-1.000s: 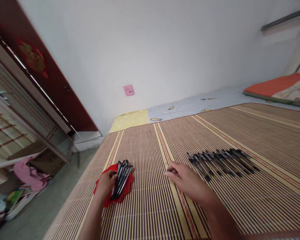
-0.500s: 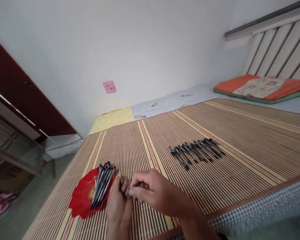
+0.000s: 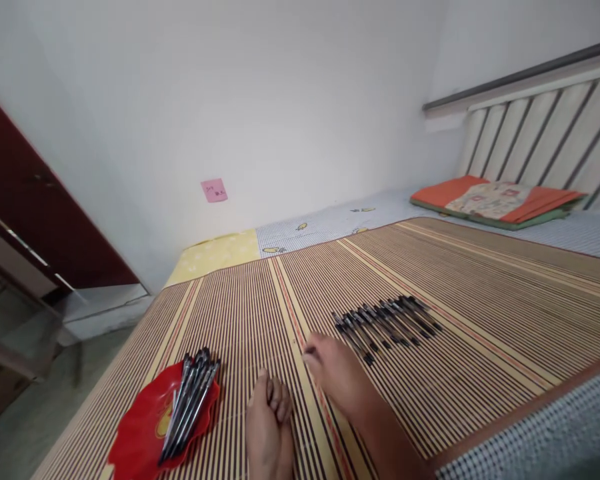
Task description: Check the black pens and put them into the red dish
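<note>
My left hand [image 3: 270, 417] is closed, fingers curled in, just right of a red scalloped dish [image 3: 135, 427]. Whatever it may hold is hidden. My right hand [image 3: 333, 370] is closed too, its fingertips together above the mat, near the left end of a slanted row of black pens [image 3: 385, 323]. I cannot make out anything between its fingers. A bundle of black-and-clear pens [image 3: 193, 400] leans in the dish, tips of the bundle over its far rim.
A striped bamboo mat [image 3: 240, 320] covers the bed. Folded orange cloth [image 3: 500, 200] lies at the back right, in front of a white radiator [image 3: 530, 133]. A pink note [image 3: 214, 191] is stuck on the wall. The bed's checked front edge [image 3: 540, 427] runs along the lower right.
My hands were touching beside the dish; now they are apart. The right hand has moved right, toward the row of pens. The view has shifted slightly.
</note>
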Available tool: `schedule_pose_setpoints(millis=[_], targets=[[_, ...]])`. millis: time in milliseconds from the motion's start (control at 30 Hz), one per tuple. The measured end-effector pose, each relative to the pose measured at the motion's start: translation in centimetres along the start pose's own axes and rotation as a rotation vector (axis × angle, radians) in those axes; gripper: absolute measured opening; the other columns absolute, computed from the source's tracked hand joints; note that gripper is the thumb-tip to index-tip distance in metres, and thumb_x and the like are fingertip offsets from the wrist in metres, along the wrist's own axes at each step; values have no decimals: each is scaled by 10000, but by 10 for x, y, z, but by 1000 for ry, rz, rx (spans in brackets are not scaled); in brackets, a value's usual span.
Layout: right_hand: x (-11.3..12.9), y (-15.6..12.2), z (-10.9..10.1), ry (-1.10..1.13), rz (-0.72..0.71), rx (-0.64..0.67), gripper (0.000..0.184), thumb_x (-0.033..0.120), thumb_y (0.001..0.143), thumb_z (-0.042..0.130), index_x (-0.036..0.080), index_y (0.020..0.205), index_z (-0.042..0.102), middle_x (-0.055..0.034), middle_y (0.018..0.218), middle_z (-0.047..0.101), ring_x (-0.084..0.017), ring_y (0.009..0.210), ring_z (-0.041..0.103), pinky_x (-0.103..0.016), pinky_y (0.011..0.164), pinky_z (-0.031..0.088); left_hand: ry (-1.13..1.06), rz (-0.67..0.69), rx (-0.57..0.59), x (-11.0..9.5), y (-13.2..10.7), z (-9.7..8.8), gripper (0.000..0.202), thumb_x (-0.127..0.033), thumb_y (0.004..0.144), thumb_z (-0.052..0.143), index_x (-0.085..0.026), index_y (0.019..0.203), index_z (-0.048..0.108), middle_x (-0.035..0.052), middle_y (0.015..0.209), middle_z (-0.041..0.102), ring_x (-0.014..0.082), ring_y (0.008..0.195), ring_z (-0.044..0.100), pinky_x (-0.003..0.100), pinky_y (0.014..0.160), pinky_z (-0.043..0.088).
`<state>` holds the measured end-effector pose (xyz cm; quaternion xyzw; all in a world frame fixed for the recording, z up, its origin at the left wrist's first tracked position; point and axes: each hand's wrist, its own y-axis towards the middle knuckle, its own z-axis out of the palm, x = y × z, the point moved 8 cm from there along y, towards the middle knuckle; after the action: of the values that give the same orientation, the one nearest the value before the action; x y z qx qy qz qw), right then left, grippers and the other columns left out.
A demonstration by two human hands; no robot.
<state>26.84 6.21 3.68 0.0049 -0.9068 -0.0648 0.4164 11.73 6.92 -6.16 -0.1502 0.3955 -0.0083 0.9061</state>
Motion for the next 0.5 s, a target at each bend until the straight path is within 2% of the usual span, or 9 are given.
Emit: schedule_pose_setpoints(millis=[100, 200, 300, 500], targets=[[-70, 17, -20, -310, 275, -117, 109, 167, 891, 572, 168, 876, 680, -94, 865, 740, -202, 777, 685, -265, 627, 370, 27, 21, -31, -8, 2, -5, 524, -478, 826, 721, -207, 560, 360, -72, 494, 290, 78, 407, 252, 252, 383, 236], [-110, 24, -32, -450, 374, -143, 127, 193, 884, 583, 163, 939, 694, -127, 941, 755, -231, 873, 716, -268, 665, 405, 40, 28, -47, -10, 4, -7, 527, -507, 828, 713, -206, 567, 368, -71, 502, 299, 80, 417, 252, 252, 389, 242], [-123, 25, -30, -490, 396, -103, 154, 181, 858, 589, 154, 945, 714, -146, 955, 762, -252, 912, 726, -279, 690, 436, 35, 44, -51, -11, 5, -8, 532, -524, 811, 726, -203, 573, 375, -73, 515, 306, 76, 424, 255, 245, 391, 232], [-128, 25, -16, -510, 411, -63, 192, 95, 821, 577, 134, 932, 729, -177, 953, 768, -293, 944, 729, -308, 710, 455, 36, 63, -22, -12, 5, -9, 530, -516, 793, 745, -204, 563, 385, -70, 508, 317, 77, 426, 266, 246, 389, 252]])
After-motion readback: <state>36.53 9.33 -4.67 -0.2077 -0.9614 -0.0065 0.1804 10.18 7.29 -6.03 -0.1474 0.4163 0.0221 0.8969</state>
